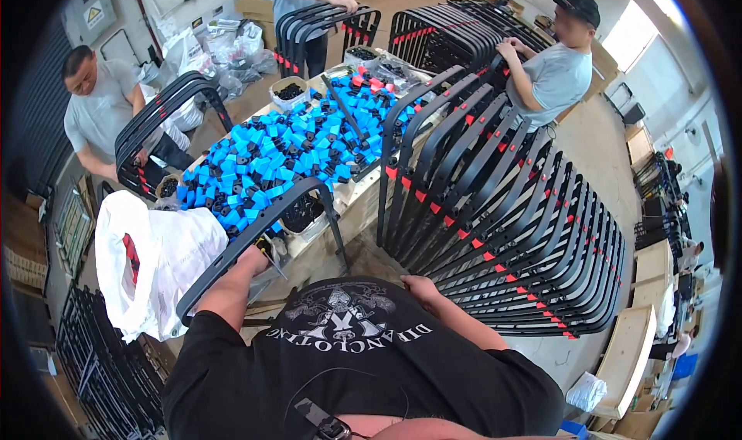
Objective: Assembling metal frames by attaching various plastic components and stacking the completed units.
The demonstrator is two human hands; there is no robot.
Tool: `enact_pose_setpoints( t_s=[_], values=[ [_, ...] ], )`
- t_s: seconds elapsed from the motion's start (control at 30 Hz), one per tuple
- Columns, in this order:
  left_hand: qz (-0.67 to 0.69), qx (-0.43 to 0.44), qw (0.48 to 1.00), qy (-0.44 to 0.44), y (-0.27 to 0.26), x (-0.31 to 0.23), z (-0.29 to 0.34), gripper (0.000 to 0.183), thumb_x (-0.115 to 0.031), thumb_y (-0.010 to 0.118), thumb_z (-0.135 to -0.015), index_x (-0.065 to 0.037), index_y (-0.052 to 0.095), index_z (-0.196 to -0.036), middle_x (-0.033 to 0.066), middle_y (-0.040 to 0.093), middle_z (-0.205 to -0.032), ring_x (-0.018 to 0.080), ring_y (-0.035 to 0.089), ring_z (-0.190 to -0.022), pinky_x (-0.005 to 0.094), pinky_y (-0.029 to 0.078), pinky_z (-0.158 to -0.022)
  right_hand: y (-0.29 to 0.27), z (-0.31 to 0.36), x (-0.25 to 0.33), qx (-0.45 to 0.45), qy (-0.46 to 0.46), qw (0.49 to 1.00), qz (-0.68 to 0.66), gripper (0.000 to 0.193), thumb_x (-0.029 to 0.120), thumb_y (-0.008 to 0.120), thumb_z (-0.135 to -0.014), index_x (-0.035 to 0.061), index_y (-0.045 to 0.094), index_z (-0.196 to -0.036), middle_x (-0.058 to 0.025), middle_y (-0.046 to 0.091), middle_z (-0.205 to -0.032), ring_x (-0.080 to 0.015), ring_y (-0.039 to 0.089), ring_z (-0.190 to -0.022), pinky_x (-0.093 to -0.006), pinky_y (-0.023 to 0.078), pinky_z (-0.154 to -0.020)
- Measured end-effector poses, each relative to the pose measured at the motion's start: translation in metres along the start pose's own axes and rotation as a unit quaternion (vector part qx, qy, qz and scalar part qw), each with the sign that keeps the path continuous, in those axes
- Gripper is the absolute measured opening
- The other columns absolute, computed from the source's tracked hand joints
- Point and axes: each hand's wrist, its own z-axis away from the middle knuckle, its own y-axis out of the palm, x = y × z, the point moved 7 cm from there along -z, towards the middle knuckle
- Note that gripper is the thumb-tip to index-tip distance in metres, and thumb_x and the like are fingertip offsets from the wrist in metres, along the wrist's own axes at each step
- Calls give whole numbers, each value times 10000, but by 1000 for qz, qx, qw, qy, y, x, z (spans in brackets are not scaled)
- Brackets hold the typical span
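Observation:
A black U-shaped tube frame stands close in front of me at the left. My left hand is at its inner side, fingers curled and partly hidden, beside a small yellow-and-black thing with a thin metallic strip. What it grips cannot be made out. My right hand is low, just past my shirt front, with its fingers curled in; whatever is in them is too small to tell. Beyond the frame, a tub of small black parts sits at the table edge. Blue and black plastic pieces are heaped across the table.
A long row of black frames with red pieces leans at my right. A white sack stands at my left. Co-workers handle frames at the left, the far side and the right. Another tub stands beyond the heap.

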Motion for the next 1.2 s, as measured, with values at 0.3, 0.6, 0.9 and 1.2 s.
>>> enact_pose_setpoints(
  t_s=[0.3,0.6,0.9,1.2],
  values=[
    [-46,22,997,61,-4,-8,19,260,-171,663,-837,57,734,-940,283,706,-1064,423,686,-1025,454,558,-873,13,-30,4,39,17,999,-1,273,321,632,-973,103,629,-808,30,460,-595,-103,367,-449,-311,274,-415],
    [-4,-78,997,22,-21,9,27,320,-275,625,-932,-65,702,-1162,226,655,-1249,405,637,-1149,489,506,-981,50,-37,67,79,23,992,94,278,335,618,-981,96,606,-839,30,441,-616,-107,373,-461,-309,279,-415],
    [100,-207,972,52,-62,2,79,314,-311,599,-983,-43,700,-1111,234,668,-1185,414,615,-1153,497,461,-999,147,-60,110,330,64,941,-41,229,265,584,-1002,98,555,-848,28,447,-667,-114,387,-517,-292,283,-462],
    [286,-113,915,263,-87,-117,177,178,-165,655,-948,2,693,-996,202,695,-846,365,690,-738,423,542,-666,251,-21,150,480,148,860,-86,354,434,461,-1036,108,572,-956,-29,560,-828,-195,525,-755,-365,404,-679]
  ],
)
